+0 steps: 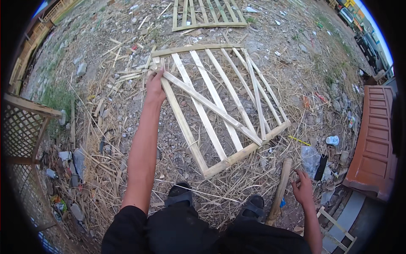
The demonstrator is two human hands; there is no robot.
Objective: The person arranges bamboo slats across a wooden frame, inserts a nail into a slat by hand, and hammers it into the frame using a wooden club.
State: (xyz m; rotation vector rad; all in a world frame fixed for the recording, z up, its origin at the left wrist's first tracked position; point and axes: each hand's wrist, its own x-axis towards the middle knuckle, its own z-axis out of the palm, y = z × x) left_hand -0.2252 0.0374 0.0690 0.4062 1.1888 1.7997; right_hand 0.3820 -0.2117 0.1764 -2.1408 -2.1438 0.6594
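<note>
A slatted wooden panel (220,164) lies on the ground in front of my feet, with several pale slats between two cross rails. One loose slat (213,106) crosses it diagonally, from the far left corner to the near rail. My left hand (155,87) grips the upper end of this diagonal slat, fingers closed over it by the panel's left edge. Low on the right, my right hand (303,189) hangs with fingers loosely bent and apart, holding nothing. Beside it, not touched, is a thick wooden stake (279,190) near my right foot.
Another slatted panel (210,26) lies farther ahead. Dry straw, stones and wood scraps (131,76) cover the ground. On the right are a reddish-brown panelled door (370,142), a plastic bag (311,160) and a yellow strip (299,140). Lattice (23,131) stands at left.
</note>
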